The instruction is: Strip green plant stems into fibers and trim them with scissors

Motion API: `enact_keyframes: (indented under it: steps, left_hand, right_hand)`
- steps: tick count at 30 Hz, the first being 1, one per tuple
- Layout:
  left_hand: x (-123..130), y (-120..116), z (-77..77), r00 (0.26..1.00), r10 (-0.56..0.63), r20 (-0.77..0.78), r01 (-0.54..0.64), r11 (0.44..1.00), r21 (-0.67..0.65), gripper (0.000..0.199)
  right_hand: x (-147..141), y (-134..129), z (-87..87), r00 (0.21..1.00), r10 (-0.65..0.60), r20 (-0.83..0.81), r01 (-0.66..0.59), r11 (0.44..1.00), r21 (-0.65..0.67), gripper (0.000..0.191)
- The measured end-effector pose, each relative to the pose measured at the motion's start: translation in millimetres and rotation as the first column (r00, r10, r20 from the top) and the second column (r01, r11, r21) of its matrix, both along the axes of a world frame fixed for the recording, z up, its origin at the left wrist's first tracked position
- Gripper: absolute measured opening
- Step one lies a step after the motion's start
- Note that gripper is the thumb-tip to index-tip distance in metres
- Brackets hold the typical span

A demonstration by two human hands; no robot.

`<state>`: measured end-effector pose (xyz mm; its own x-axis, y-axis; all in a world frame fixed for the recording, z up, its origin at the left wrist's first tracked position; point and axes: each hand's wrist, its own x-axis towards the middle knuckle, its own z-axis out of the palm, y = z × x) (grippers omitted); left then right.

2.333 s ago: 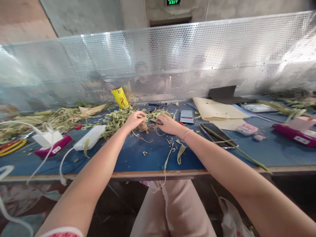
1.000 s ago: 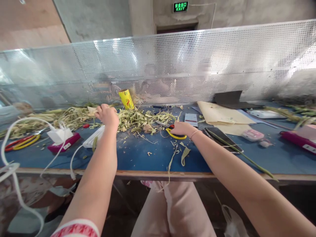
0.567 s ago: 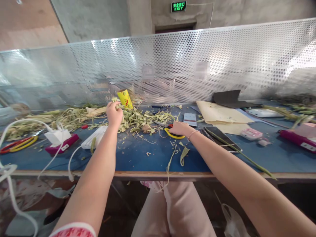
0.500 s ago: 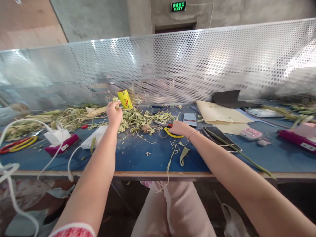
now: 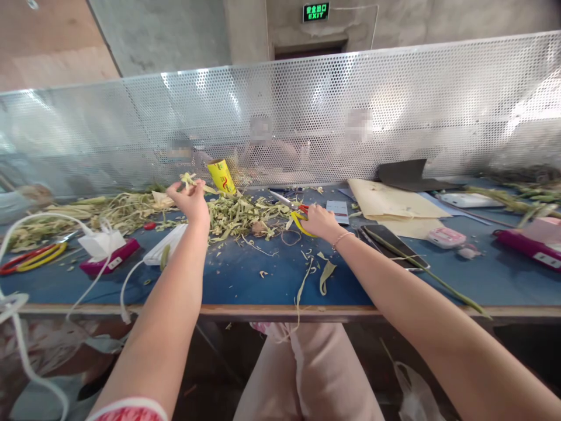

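Note:
My left hand (image 5: 191, 202) is raised at the left of the yellow tube (image 5: 222, 176), its fingers curled round a pale green plant piece (image 5: 187, 179). Red-and-yellow scissors (image 5: 301, 223) are gripped in my right hand (image 5: 321, 223), their blades pointing up and left over the right end of the plant heap. That heap of pale green cut leaves and stems (image 5: 243, 215) lies on the blue table (image 5: 245, 275) between my two hands. Small scraps and a curled leaf (image 5: 326, 276) lie nearer the table's front edge.
At the left are other scissors (image 5: 35, 257), a magenta tissue box (image 5: 109, 257) and a white power strip (image 5: 164, 244) with cables. A phone (image 5: 394, 247), brown paper (image 5: 392, 202) and pink case (image 5: 446, 237) lie right. A perforated metal screen (image 5: 307, 117) stands behind.
My left hand has moved left and turned, showing the plant piece between its fingers. My right hand has lifted the scissors a little, and their blades now point further up.

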<state>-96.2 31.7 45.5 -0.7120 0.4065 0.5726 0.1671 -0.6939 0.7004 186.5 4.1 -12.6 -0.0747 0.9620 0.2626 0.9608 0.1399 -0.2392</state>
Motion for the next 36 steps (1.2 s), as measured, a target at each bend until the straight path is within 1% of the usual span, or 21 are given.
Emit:
enact_keyframes:
  steps: [3, 5, 7, 9, 11, 14, 18, 22, 24, 27, 29, 32, 36]
  left_hand:
    - [0, 2, -0.6, 0.984, -0.132, 0.118, 0.141, 0.987, -0.075, 0.028]
    - [2, 3, -1.6, 0.974, -0.189, 0.128, 0.203, 0.973, -0.107, 0.026]
    - [5, 3, -2.9, 0.961, -0.249, 0.123, 0.262, 0.959, -0.108, 0.029]
    - [10, 2, -4.1, 0.940, -0.309, 0.144, 0.322, 0.943, -0.085, 0.034]
    - [17, -1, -5.3, 0.917, -0.349, 0.192, 0.369, 0.926, -0.078, 0.036]
    - [26, -5, -7.2, 0.883, -0.389, 0.264, 0.430, 0.895, -0.119, 0.036]
    - [35, -7, -12.2, 0.859, -0.443, 0.256, 0.488, 0.860, -0.151, 0.032]
    - [40, -3, -21.2, 0.839, -0.475, 0.264, 0.527, 0.830, -0.183, 0.025]
    - [43, -2, -25.5, 0.819, -0.508, 0.267, 0.565, 0.794, -0.224, 0.025]
    - [48, -4, -29.7, 0.765, -0.593, 0.252, 0.644, 0.702, -0.304, 0.024]
    - [52, -6, -31.0, 0.739, -0.629, 0.241, 0.670, 0.651, -0.356, 0.024]
    - [57, -10, -31.5, 0.713, -0.659, 0.240, 0.693, 0.610, -0.385, 0.024]
    - [61, -13, -31.7, 0.687, -0.696, 0.206, 0.713, 0.592, -0.377, 0.025]
  right_hand:
    - [0, 4, -1.2, 0.997, 0.009, -0.081, -0.006, 0.999, 0.040, 0.038]
    - [-2, 7, -3.4, 0.990, 0.064, -0.129, -0.057, 0.997, 0.056, 0.033]
    - [-6, 7, -6.1, 0.979, 0.128, -0.156, -0.111, 0.987, 0.114, 0.031]
    - [-11, 4, -8.4, 0.967, 0.184, -0.175, -0.153, 0.973, 0.174, 0.036]
    - [-16, -1, -9.7, 0.959, 0.228, -0.169, -0.193, 0.961, 0.200, 0.040]
    - [-23, -10, -10.4, 0.952, 0.280, -0.120, -0.250, 0.943, 0.220, 0.045]
    - [-26, -15, -12.2, 0.955, 0.286, -0.073, -0.266, 0.941, 0.208, 0.052]
    - [-25, -13, -15.3, 0.960, 0.266, -0.090, -0.247, 0.952, 0.179, 0.054]
    - [-24, -11, -15.9, 0.959, 0.262, -0.107, -0.243, 0.956, 0.165, 0.055]
    - [-24, -11, -15.0, 0.954, 0.265, -0.138, -0.243, 0.957, 0.158, 0.053]
    - [-24, -10, -13.9, 0.946, 0.272, -0.179, -0.247, 0.957, 0.151, 0.052]
    - [-25, -9, -13.1, 0.929, 0.272, -0.250, -0.246, 0.961, 0.129, 0.052]
    - [-24, -4, -13.6, 0.921, 0.252, -0.298, -0.231, 0.967, 0.104, 0.050]
